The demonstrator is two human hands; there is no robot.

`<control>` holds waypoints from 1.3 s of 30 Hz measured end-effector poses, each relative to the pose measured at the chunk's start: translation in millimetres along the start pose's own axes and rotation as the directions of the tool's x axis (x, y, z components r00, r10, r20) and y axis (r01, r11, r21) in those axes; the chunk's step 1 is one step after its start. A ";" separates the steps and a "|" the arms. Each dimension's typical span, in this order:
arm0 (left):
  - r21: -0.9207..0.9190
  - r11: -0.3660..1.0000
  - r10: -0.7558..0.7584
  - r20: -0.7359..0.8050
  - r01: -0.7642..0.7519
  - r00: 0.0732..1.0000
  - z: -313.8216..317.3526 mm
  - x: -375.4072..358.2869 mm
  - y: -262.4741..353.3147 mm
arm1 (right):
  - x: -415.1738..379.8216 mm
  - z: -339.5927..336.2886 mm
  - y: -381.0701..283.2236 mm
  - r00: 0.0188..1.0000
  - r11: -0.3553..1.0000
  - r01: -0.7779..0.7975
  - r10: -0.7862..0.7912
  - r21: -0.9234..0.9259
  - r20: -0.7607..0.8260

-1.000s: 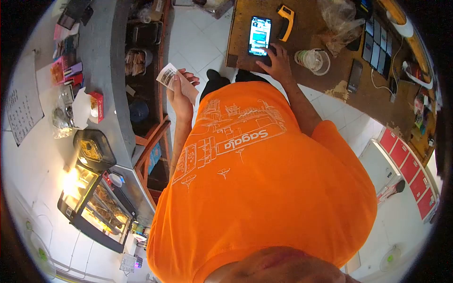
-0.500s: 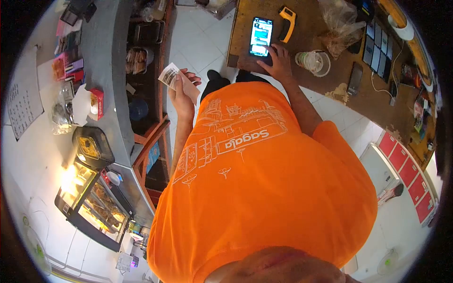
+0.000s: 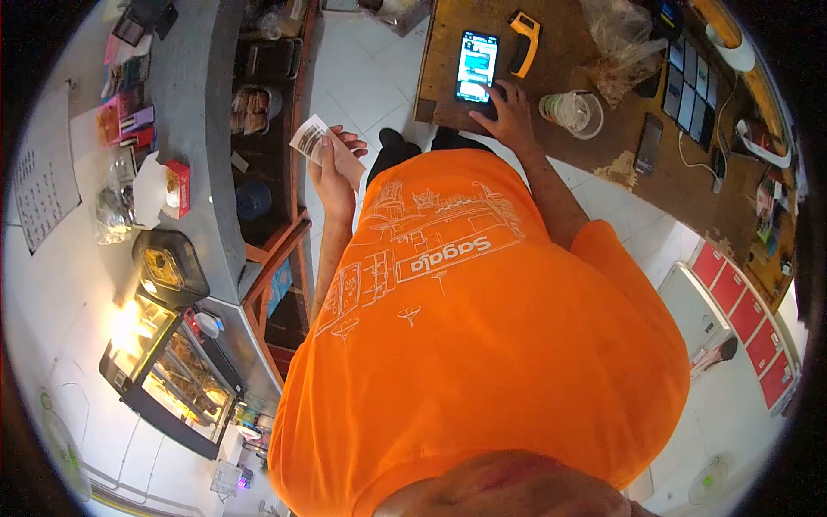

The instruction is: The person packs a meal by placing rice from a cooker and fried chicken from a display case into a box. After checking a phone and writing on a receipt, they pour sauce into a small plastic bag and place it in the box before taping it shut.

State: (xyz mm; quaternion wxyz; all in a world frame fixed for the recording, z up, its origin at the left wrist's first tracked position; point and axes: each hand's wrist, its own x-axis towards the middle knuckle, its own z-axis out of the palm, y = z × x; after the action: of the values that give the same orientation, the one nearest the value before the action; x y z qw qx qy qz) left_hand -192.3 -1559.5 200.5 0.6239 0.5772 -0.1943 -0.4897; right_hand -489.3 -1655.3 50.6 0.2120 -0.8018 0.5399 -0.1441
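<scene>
My left hand (image 3: 332,177) is closed on a printed paper slip (image 3: 312,136), with the thumb lying across its face. The slip is held over the floor, left of the wooden table (image 3: 568,34). My right hand (image 3: 510,121) rests at the table's near edge, its fingers apart and a fingertip at the lower part of a lit smartphone (image 3: 476,69). The phone lies flat, with a chat-like screen showing. Beside it is a yellow and black infrared thermometer (image 3: 524,43). A clear plastic cup (image 3: 577,115) stands to the right of my right hand.
Plastic bags (image 3: 620,52), a dark phone (image 3: 649,142) and a white cable (image 3: 693,151) are on the table. At left, a grey counter (image 3: 207,129) curves over shelves with containers. A lit food warmer (image 3: 185,379) stands lower left; red drawers (image 3: 745,310) are at right.
My hands, the slip and the phone hold the same positions. At the table's far right, a white-rimmed container shows more fully now.
</scene>
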 end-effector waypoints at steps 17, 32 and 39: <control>0.023 1.000 -0.004 -0.021 0.004 1.000 -0.2 -4.7 -2.3 | -1.2 0.5 4.2 0.999 0.999 0.030 -0.030 0.011 -0.013; 0.025 1.000 -0.010 -0.022 0.010 1.000 -0.4 -4.8 -5.5 | -0.3 -3.2 1.9 1.000 0.999 0.015 -0.016 0.051 0.015; 0.023 1.000 0.000 -0.012 0.000 1.000 0.1 -5.8 -6.0 | -2.6 -0.6 5.1 0.999 0.999 0.047 -0.047 0.020 -0.001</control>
State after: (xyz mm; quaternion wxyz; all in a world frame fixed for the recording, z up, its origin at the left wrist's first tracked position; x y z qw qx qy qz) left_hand -197.2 -1553.9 196.9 0.6185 0.5871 -0.1961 -0.4840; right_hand -494.6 -1654.7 48.5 0.2166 -0.8120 0.5194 -0.1547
